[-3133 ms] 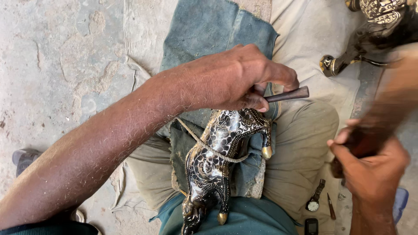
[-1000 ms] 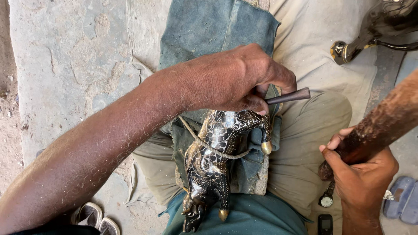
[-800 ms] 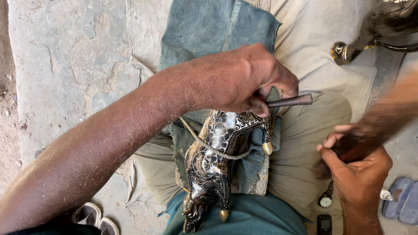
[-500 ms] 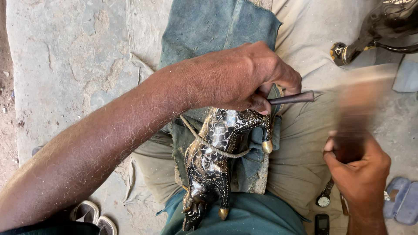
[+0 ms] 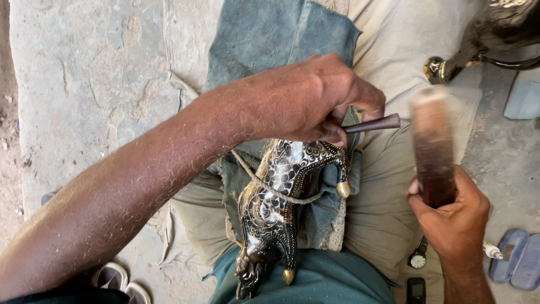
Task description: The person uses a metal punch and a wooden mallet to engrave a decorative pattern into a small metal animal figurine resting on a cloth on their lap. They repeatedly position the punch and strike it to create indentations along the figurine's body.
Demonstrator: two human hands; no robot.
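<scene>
The left hand [image 5: 306, 95] sits at the centre of the view, its forearm running down to seven o'clock, and its fingers are closed around a thin dark metal punch [image 5: 372, 123] whose free end sticks out toward three o'clock. Directly below the hand, toward six o'clock, a black metal animal figurine [image 5: 275, 208] covered in silver inlay lies on the person's lap, with brass-tipped legs and a cord [image 5: 270, 188] looped across its body. It rests on a worn blue denim cloth [image 5: 270, 39] spread over the khaki trousers [image 5: 377, 225]. At four o'clock the right hand [image 5: 453, 217] is wrapped tightly around the lower end of a brown wooden mallet [image 5: 432, 141], which stands up toward two o'clock and is blurred; its head is just beside the punch's end, though whether they touch I cannot tell. A second dark figurine [image 5: 495, 34] stands at one o'clock, and a wristwatch [image 5: 417, 259] lies near five o'clock.
</scene>
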